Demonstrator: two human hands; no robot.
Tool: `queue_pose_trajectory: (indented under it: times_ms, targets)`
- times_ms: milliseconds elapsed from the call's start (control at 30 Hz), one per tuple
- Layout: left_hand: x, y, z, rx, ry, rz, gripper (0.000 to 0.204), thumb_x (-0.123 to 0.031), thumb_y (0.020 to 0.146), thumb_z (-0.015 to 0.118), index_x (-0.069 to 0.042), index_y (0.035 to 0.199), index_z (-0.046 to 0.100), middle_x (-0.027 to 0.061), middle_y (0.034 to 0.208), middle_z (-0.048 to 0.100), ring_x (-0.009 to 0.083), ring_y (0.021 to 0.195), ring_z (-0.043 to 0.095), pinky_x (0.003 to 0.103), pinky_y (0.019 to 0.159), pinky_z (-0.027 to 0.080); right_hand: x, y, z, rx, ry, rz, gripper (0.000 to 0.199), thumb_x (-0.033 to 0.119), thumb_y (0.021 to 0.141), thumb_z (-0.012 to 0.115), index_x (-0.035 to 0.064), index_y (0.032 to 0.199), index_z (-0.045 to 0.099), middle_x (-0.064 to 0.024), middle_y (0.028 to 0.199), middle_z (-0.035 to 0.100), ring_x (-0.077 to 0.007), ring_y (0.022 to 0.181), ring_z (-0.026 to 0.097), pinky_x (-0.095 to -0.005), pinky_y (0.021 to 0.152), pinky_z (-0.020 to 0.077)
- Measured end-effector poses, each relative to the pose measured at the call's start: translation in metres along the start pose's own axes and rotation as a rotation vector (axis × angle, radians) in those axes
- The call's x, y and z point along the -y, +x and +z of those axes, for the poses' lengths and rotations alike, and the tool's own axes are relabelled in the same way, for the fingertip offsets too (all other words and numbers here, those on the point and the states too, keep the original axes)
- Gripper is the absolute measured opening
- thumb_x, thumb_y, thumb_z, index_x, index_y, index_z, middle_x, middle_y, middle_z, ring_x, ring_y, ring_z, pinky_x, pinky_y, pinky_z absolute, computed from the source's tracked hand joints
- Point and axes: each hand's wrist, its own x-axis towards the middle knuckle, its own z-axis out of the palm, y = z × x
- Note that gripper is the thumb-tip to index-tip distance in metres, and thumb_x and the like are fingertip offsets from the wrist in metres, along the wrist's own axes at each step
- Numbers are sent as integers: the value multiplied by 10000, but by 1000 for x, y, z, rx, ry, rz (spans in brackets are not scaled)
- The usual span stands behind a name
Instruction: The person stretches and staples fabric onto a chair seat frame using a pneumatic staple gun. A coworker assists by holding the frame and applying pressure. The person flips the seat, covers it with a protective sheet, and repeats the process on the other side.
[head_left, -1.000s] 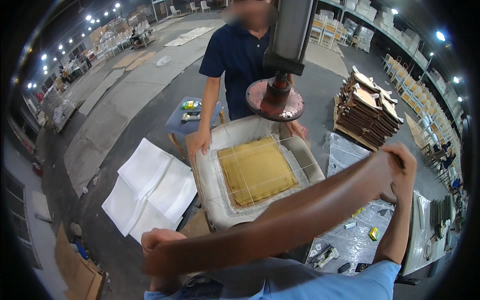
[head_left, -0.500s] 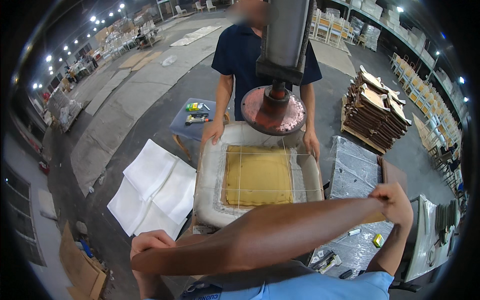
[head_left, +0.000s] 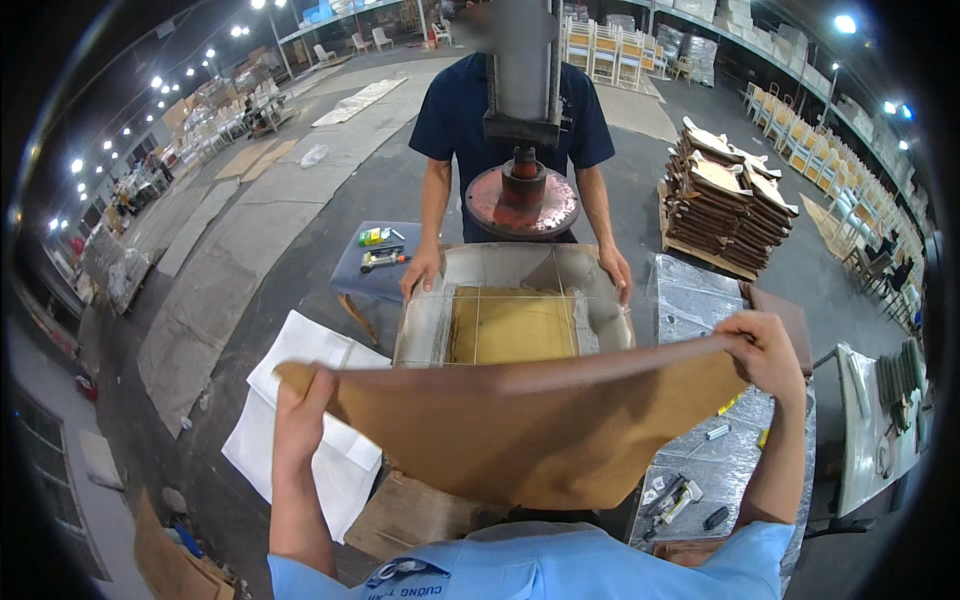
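A brown leather sheet [head_left: 520, 430] is stretched between my two hands, its tan underside facing me. My left hand [head_left: 305, 395] is closed on one corner, and my right hand [head_left: 765, 355] pinches the opposite corner, slightly higher. Beyond the sheet is a padded whitish frame [head_left: 480, 262], with strings across it and a yellow pad [head_left: 515, 325] inside. The sheet hides the frame's near side. A co-worker's hands [head_left: 423, 270] rest on the frame's left and right sides. Over the frame's far edge hangs the round plate [head_left: 522, 205] of a press.
White sheets [head_left: 300, 430] lie at the left. Behind them a blue stool [head_left: 368, 262] holds a tool and a small box. At the right, a plastic-covered table [head_left: 690, 300] carries a staple gun [head_left: 675, 505]. Stacked brown pieces [head_left: 725, 200] stand farther back.
The leather sheet has been raised and turned, so its tan underside now shows instead of its brown face. Both my hands have moved up. The co-worker's hands stay on the frame.
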Motion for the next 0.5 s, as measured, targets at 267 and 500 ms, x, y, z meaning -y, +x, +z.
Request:
queue_pose_trajectory:
  times_ms: [267, 500]
  targets:
    - [76, 174, 84, 238, 126, -263, 392, -333, 1069, 670, 29, 1204, 739, 65, 1050, 769, 149, 930, 701, 338, 838, 542, -76, 156, 75, 59, -150, 45, 150, 116, 921, 746, -27, 962, 726, -89, 683, 628, -185, 620, 599, -356, 593, 480]
    - [134, 273, 135, 149, 169, -303, 393, -320, 1026, 730, 25, 1212, 751, 87, 1005, 779, 169, 870, 713, 347, 787, 555, -122, 268, 129, 46, -354, 7, 208, 197, 901, 755, 103, 1084, 787, -208, 955, 757, -429, 957, 723, -514, 846, 562]
